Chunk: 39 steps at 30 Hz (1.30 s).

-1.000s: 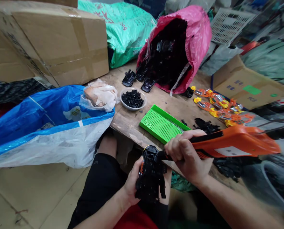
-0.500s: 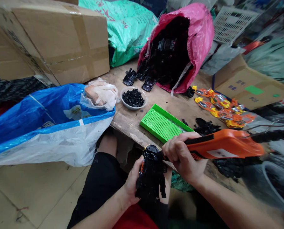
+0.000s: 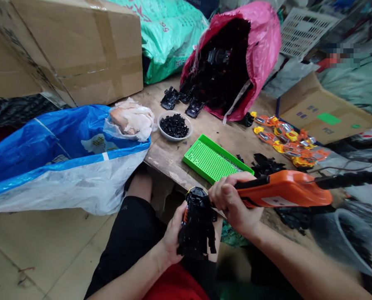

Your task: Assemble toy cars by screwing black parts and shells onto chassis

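Note:
My left hand point(image 3: 173, 235) grips a toy car point(image 3: 196, 229) over my lap. Its black underside faces up, and a strip of orange and yellow body shows along the left edge. In my right hand point(image 3: 234, 200) is an orange electric screwdriver point(image 3: 288, 188) with a black cable at its back end. The screwdriver's front end points at the upper right side of the car. Its tip is hidden, so contact cannot be made out. Just beyond my right hand lies a green perforated tray point(image 3: 210, 160) with small metal pieces, probably screws, along one side.
A bowl point(image 3: 175, 136) of small black parts stands on the table. Behind it a pink sack point(image 3: 265, 54) spills black chassis. Orange-yellow car bodies point(image 3: 293, 141) lie at right, near black parts point(image 3: 267, 164). A blue-white sack point(image 3: 117, 179) sits left; a clear tub point(image 3: 345, 241) is lower right.
My right hand and the screwdriver have shifted slightly left and up in view. The black nose that showed over the car before is no longer distinct. The car stays in my left hand.

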Available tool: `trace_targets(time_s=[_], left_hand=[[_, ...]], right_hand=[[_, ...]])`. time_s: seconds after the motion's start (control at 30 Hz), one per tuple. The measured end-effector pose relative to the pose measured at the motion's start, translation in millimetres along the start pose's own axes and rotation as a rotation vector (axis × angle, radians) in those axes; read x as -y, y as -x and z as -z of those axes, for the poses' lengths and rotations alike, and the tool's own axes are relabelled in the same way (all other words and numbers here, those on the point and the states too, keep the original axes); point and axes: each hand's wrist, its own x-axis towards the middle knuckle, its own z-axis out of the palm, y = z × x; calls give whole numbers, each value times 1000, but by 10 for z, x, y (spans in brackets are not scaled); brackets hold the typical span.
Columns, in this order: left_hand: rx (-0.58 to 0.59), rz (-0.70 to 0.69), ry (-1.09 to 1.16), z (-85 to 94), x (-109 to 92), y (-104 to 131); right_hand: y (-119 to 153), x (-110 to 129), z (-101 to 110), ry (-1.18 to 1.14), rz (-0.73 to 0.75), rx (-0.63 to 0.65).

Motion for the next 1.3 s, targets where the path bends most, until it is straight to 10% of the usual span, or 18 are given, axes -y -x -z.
trace_targets(time_s=[0.8, 1.3], left_hand=[[28, -10, 20, 41, 42, -7], [63, 116, 12, 88, 24, -3]], right_hand=[[11, -100, -43, 96, -82, -31], [-526, 296, -47, -49, 0, -288]])
